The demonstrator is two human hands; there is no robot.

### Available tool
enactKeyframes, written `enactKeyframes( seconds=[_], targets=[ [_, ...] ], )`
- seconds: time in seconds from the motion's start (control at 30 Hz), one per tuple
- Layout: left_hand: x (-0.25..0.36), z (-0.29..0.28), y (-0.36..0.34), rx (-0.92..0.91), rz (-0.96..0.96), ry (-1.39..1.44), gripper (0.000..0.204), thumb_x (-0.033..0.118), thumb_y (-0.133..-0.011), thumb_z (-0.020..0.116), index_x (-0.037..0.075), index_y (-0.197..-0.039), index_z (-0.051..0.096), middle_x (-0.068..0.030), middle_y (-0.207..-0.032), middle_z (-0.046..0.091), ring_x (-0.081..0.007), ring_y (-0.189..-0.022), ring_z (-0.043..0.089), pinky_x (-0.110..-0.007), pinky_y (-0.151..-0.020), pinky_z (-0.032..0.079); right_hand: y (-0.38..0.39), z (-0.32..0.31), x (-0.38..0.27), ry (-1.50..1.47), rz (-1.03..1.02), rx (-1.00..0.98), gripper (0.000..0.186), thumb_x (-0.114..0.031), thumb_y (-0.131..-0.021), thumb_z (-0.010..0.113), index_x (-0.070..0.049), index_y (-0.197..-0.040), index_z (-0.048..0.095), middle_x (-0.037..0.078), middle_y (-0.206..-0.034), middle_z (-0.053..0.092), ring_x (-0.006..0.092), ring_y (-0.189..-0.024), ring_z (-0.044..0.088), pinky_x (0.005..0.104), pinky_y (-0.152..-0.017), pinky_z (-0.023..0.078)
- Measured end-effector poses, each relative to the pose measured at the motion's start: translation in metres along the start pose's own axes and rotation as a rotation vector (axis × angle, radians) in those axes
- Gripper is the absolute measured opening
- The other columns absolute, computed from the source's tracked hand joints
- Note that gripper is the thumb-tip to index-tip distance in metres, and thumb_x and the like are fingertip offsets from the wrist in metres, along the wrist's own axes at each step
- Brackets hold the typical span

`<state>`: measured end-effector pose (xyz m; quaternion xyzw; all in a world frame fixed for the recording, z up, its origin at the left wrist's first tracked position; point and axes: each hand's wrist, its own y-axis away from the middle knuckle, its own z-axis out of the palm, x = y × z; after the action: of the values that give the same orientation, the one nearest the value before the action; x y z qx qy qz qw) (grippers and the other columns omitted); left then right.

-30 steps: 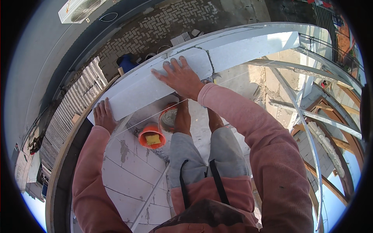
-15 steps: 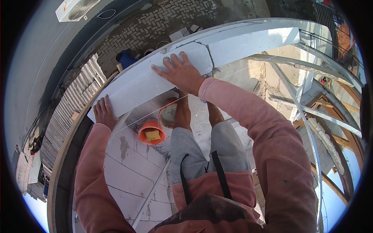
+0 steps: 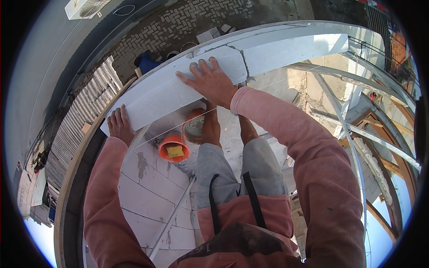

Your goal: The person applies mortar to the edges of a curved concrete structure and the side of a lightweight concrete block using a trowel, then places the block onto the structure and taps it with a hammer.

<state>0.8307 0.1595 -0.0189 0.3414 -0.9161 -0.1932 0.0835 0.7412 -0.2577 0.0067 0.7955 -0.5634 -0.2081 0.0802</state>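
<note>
A long white block (image 3: 156,96) lies along the curved wall top, beside a second white piece (image 3: 292,51) with a jagged joint between them. At the left end of the block, my left hand (image 3: 119,125) grips it, fingers laid over its face and thumb hidden. My right hand (image 3: 209,81) rests spread on the block near the joint. A thin string (image 3: 172,125) runs below the block. Under it stand an orange bucket (image 3: 166,156) holding a yellow sponge (image 3: 175,151) and a bucket of grey mortar (image 3: 193,130), by my legs.
Metal and timber framing (image 3: 384,152) crosses the right side. Pale block walling (image 3: 152,192) is below at left. Beyond the wall top are corrugated sheets (image 3: 80,129), a paved ground (image 3: 187,20) far below, a blue object (image 3: 145,62) and an air-conditioner unit (image 3: 85,6).
The view has shifted slightly, so the block and buckets appear a little higher. Both hands stay on the block in about the same places.
</note>
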Motion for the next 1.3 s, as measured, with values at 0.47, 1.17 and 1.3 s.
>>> enactKeyframes(
  seconds=[0.47, 1.17, 1.3],
  targets=[
    [0.004, 0.002, -0.001, 0.014, -0.008, -0.02, 0.124, 0.055, -0.067, 0.088, -0.001, -0.156, 0.023, -0.0232, -0.14, 0.047, -0.0428, -0.127, 0.049, -0.058, -0.11, 0.034, -0.002, -0.006, 0.002, -0.008, -0.009, -0.137, 0.1, -0.026, -0.083, 0.083, -0.024, -0.164, 0.024, 0.015, -0.149, 0.049, 0.0354, -0.135, 0.049, 0.0593, -0.114, 0.035],
    [-0.002, -0.015, -0.007, -0.298, -0.336, 0.283, 0.087, 0.057, -0.103, 0.05, 0.01, -0.165, 0.012, -0.0221, -0.169, 0.014, -0.0378, -0.157, 0.012, -0.046, -0.128, 0.015, 0.276, 0.25, 0.09, -1.055, 1.11, -0.228, 0.044, -0.046, -0.094, 0.065, -0.002, -0.096, 0.071, 0.019, -0.083, 0.073, 0.0315, -0.082, 0.072, 0.0417, -0.076, 0.055],
    [0.007, -0.004, -0.004, -0.161, -0.361, 0.252, 0.087, 0.057, -0.102, 0.051, 0.012, -0.165, 0.013, -0.0207, -0.17, 0.013, -0.0355, -0.158, 0.01, -0.045, -0.128, 0.013, 0.261, 0.406, 0.104, -0.823, 1.034, -0.238, 0.046, -0.038, -0.09, 0.069, 0.001, -0.115, 0.067, 0.025, -0.094, 0.073, 0.0398, -0.094, 0.071, 0.0459, -0.089, 0.054]
  ],
)
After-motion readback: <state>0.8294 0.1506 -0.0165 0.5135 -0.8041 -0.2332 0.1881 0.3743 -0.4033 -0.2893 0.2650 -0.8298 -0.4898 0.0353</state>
